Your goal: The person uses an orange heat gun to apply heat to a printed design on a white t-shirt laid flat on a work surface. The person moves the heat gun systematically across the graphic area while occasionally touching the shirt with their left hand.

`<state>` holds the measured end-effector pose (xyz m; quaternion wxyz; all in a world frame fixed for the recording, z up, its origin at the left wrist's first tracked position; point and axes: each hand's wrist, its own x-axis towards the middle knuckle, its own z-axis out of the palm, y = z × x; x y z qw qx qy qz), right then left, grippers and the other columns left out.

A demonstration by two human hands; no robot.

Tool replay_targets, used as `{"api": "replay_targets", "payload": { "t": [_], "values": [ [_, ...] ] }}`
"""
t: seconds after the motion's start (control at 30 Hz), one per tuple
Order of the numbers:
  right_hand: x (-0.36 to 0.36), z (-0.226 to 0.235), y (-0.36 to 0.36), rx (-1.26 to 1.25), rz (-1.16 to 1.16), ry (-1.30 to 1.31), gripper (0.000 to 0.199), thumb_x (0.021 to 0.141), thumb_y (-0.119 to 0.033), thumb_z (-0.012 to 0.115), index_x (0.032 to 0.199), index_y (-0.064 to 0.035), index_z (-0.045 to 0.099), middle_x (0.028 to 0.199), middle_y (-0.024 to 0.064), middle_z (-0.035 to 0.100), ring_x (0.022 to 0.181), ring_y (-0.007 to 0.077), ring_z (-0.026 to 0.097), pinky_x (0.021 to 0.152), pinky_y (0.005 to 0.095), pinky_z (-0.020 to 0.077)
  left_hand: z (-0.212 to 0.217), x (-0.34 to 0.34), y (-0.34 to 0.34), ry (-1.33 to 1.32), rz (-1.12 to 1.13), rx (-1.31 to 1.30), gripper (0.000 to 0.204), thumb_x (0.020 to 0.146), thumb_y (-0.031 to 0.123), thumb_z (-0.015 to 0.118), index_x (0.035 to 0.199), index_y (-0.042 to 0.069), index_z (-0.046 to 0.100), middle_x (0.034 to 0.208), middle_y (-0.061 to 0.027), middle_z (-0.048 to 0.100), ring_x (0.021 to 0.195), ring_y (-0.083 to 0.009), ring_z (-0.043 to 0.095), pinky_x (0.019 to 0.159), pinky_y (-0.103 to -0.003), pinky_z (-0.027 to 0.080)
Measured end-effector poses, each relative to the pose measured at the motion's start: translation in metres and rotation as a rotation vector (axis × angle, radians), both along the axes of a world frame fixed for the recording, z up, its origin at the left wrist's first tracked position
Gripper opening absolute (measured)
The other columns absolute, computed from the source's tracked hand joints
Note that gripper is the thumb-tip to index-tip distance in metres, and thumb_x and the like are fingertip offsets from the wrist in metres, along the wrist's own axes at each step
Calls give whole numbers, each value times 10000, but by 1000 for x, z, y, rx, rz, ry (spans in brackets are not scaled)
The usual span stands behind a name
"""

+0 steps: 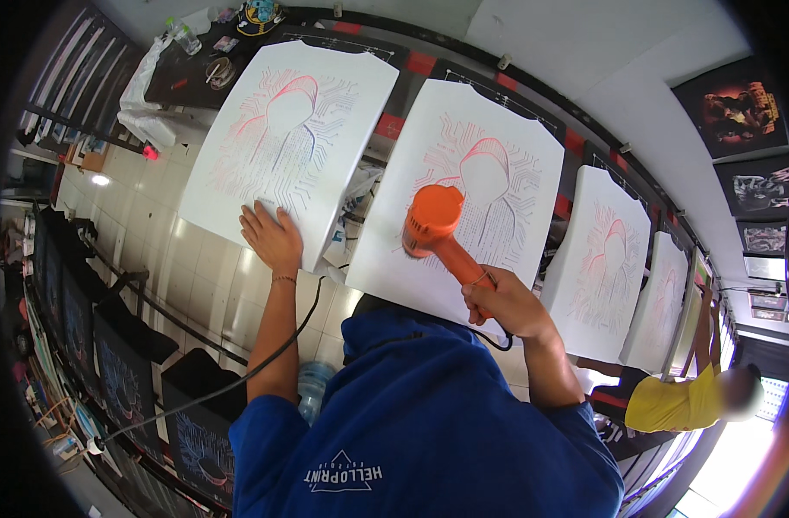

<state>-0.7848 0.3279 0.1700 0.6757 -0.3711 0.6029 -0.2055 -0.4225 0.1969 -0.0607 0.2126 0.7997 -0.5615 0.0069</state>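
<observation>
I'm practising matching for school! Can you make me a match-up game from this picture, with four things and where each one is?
Things:
1. orange heat gun
2. left grip
3. clear bottle with a green cap
4. yellow top

Places:
A. near the upper left of the picture
B. held in the right grip
C. on a person at the far right of the picture
D. resting on a printed white shirt

Right pairs:
1-B
2-D
3-A
4-C
</observation>
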Motion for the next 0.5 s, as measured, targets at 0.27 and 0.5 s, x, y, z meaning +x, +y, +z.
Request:
{"api": "replay_targets", "payload": {
  "t": [0.27, 0.5],
  "values": [
    [-7, -4, 4, -38, -51, 8, 314, 936, -260, 625, 1002, 41, 566, 770, 58, 601, 639, 123, 614, 585, 267, 518, 0, -1, 0, -25, 5, -21, 582, 988, 346, 459, 1427, -34, 412, 1515, -311, 325, 1422, -471, 269, 1182, -536, 189],
    [-7, -1, 9, -41, -69, 47, 300, 941, -250, 615, 1008, 38, 560, 775, 60, 607, 654, 130, 630, 588, 267, 529, 4, -3, -1, -9, 6, 26, 578, 995, 340, 454, 1442, -22, 392, 1534, -297, 299, 1430, -468, 248, 1188, -534, 170]
  ]
}}
